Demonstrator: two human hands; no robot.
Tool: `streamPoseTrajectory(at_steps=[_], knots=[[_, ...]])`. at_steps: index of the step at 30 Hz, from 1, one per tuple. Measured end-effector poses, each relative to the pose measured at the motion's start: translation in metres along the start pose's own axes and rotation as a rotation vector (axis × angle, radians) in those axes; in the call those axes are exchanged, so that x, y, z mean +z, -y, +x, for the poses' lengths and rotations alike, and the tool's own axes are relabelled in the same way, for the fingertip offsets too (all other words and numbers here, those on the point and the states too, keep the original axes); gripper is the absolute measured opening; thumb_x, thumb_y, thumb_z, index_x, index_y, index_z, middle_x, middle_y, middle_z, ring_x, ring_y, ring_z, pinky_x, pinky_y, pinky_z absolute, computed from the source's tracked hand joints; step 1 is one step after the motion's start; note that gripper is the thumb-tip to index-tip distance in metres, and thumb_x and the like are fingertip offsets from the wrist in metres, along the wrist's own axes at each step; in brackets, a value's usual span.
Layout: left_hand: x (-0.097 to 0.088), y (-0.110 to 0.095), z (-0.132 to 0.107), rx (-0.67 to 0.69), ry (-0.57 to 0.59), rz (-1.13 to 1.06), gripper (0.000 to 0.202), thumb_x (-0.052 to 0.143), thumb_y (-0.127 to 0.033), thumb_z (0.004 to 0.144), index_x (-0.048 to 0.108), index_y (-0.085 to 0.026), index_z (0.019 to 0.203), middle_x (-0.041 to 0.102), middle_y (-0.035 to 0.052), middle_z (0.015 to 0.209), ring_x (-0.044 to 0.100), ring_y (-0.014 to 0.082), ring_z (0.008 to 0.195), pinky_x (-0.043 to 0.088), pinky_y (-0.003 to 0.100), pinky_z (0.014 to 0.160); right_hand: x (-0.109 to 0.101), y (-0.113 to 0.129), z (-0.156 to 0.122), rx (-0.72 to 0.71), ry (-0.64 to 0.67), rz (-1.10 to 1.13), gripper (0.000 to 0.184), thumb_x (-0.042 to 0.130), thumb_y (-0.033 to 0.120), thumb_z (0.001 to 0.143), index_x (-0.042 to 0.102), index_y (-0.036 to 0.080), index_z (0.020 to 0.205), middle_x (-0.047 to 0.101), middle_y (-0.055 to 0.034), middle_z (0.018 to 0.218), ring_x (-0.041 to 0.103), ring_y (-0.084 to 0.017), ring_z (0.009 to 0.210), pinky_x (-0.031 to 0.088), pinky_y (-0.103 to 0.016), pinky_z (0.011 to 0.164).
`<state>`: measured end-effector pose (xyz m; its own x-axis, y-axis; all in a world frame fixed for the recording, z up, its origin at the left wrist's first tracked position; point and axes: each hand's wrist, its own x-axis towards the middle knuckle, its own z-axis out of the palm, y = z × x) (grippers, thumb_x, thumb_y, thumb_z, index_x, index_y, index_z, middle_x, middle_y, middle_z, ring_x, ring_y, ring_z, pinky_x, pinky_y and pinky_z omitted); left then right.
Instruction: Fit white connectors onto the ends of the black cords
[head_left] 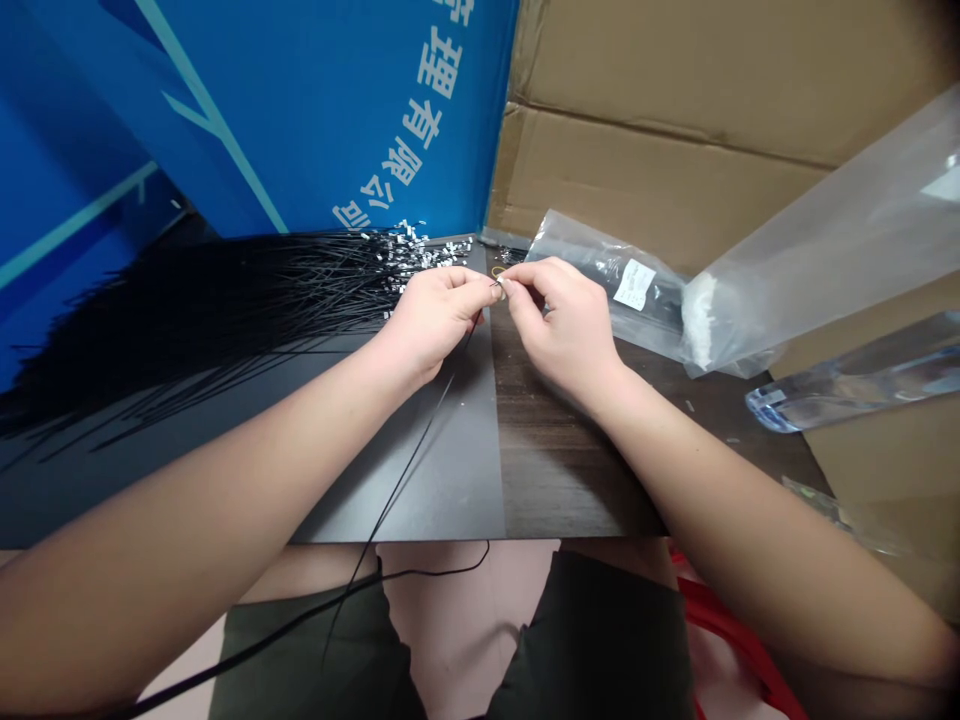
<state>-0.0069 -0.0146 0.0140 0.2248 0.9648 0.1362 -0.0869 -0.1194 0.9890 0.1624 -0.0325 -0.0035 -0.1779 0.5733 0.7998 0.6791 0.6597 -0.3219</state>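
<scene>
Black cable ties (225, 320) lie in a big fan at the upper left of the frame, and their small silver heads bunch up at the far end. The ties spread out across a dark surface (420, 480), which is gray on one side and brown like wood on the other.

The left hand (431, 320) and the right hand (562, 325) are up near the top middle of the frame, and they almost meet. Both are nearly closed. Their fingertips (484, 288) pinch a tiny thing (498, 285) between them. It is too small to see well, but it has a bit of shine and a thin yellow line by it.

A long, thin black tie (409, 470) runs from under the left hand down to the lower left, over the edge of the surface and toward the person's lap. It lies at a slant, so its far end points away from the hands. The left hand is nearer to the big fan of ties.

The right hand is nearer to a clear bag of black ties (630, 290) with a white label. A bigger clear bag (825, 250) lies past it, on the right, against brown cardboard (660, 130).
</scene>
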Motion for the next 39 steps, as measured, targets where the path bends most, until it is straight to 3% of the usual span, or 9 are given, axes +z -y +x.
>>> streamPoseTrajectory(at_steps=[4,8,11,15,19,24,29,34,39], knots=[[0.001,-0.004,-0.001,-0.050,0.011,-0.028,0.015,0.074,-0.018,0.082,0.065,-0.016,0.070,0.058,-0.0013,0.063,0.053,0.0099,0.061,0.041,0.024,0.060,0.001,0.000,0.000,0.009,-0.024,0.009,0.015,0.061,0.015,0.101,0.074,0.021,0.097,0.080,-0.0052,0.097,0.073,-0.020,0.090,0.056,-0.034,0.083],[-0.002,-0.007,-0.005,-0.265,0.212,-0.120,0.020,0.081,-0.029,0.086,0.065,-0.017,0.082,0.069,0.0037,0.084,0.065,0.0129,0.068,0.054,0.028,0.064,0.001,-0.004,0.001,0.096,-0.056,0.033,0.012,0.063,0.018,0.100,0.074,0.021,0.095,0.077,-0.0042,0.092,0.070,-0.019,0.084,0.056,-0.035,0.081],[-0.014,-0.015,-0.006,-0.368,0.336,-0.036,0.023,0.078,-0.035,0.091,0.065,-0.018,0.082,0.064,0.0026,0.078,0.053,0.0091,0.054,0.042,0.025,0.051,-0.004,-0.014,0.006,0.213,-0.114,0.101,0.011,0.066,0.028,0.101,0.074,0.022,0.106,0.077,-0.0052,0.097,0.068,-0.018,0.081,0.056,-0.035,0.078],[-0.046,-0.055,0.006,-0.190,0.188,0.531,0.023,0.070,-0.041,0.097,0.077,-0.020,0.092,0.063,0.0025,0.073,0.043,0.0104,0.054,0.036,0.027,0.055,-0.026,-0.038,0.020,0.296,-0.407,0.080,0.021,0.060,0.037,0.104,0.070,0.022,0.116,0.073,-0.0093,0.109,0.070,-0.020,0.093,0.058,-0.039,0.085],[-0.089,-0.102,0.043,0.070,-0.030,1.362,0.027,0.073,-0.040,0.096,0.084,-0.017,0.106,0.073,0.0071,0.092,0.060,0.0215,0.088,0.050,0.045,0.096,-0.050,-0.067,0.029,0.351,-0.543,-0.025,0.023,0.056,0.039,0.106,0.067,0.021,0.097,0.069,-0.0064,0.093,0.068,-0.021,0.090,0.057,-0.041,0.088],[-0.119,-0.095,0.080,0.128,0.017,1.656,0.043,0.057,-0.042,0.107,0.077,-0.022,0.138,0.066,0.0153,0.140,0.057,0.0354,0.125,0.042,0.065,0.113,-0.068,-0.090,0.032,0.428,-0.566,-0.108,0.022,0.057,0.035,0.104,0.066,0.021,0.091,0.067,-0.0040,0.087,0.067,-0.020,0.086,0.057,-0.041,0.089],[-0.069,-0.036,0.051,0.331,-0.051,1.510,0.050,0.066,-0.039,0.098,0.071,-0.020,0.144,0.061,0.0198,0.150,0.052,0.0437,0.140,0.038,0.064,0.117,-0.092,-0.105,0.034,0.471,-0.578,-0.215,0.019,0.056,0.028,0.102,0.066,0.020,0.088,0.066,-0.0028,0.085,0.066,-0.019,0.085,0.055,-0.040,0.089],[0.001,0.010,0.009,0.578,0.282,1.132,0.036,0.049,-0.038,0.107,0.080,-0.019,0.109,0.078,0.0113,0.114,0.069,0.0281,0.111,0.049,0.044,0.100,-0.110,-0.093,0.034,0.494,-0.427,-0.311,0.010,0.060,0.021,0.098,0.066,0.021,0.090,0.069,-0.0051,0.088,0.066,-0.022,0.088,0.054,-0.048,0.098],[0.006,0.027,0.001,0.652,0.533,1.084,0.032,0.052,-0.037,0.107,0.079,-0.021,0.105,0.078,0.0103,0.107,0.070,0.0276,0.105,0.047,0.044,0.094,-0.163,-0.065,0.061,0.308,-0.355,-0.652,0.017,0.071,0.018,0.093,0.074,0.019,0.110,0.068,-0.0231,0.126,0.055,-0.039,0.133,0.035,-0.064,0.119]])
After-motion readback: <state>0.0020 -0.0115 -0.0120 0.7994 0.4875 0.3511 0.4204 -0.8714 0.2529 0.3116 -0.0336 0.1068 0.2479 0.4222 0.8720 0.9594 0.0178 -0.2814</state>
